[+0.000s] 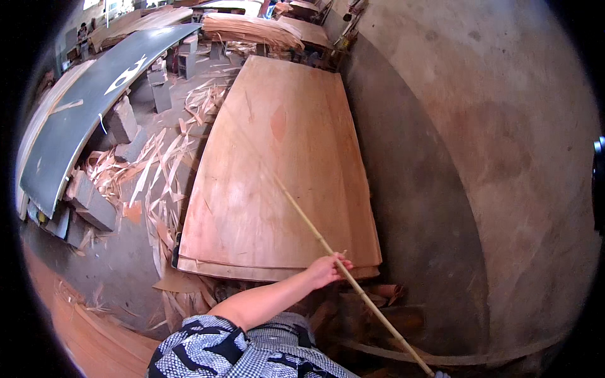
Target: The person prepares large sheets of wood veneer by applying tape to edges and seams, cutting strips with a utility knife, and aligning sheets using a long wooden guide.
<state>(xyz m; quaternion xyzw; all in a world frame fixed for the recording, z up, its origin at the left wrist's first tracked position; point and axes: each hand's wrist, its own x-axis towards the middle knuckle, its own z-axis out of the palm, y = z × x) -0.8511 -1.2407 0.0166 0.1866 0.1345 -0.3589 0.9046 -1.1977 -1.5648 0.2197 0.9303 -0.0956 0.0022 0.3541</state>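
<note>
My left hand (pixel 324 272) reaches across from the lower left, closed loosely around a long thin bamboo pole (pixel 304 217). The pole slants from the lower right edge up over a stack of wood veneer sheets (pixel 283 151), and its far end is blurred. Whether its tip touches the top sheet I cannot tell. Beneath my left hand lies the near edge of the stack. Only a small greyish patch, perhaps my gloved right hand (pixel 441 375), shows at the pole's lower end; its fingers are cut off by the frame.
Loose veneer strips (pixel 167 164) litter the floor left of the stack. Further left, a dark panel (pixel 94 120) rests on grey blocks (pixel 94 198). More veneer piles (pixel 252 30) stand at the back. A concrete wall (pixel 504 126) rises on the right. Rolled pieces (pixel 384 291) lie near me.
</note>
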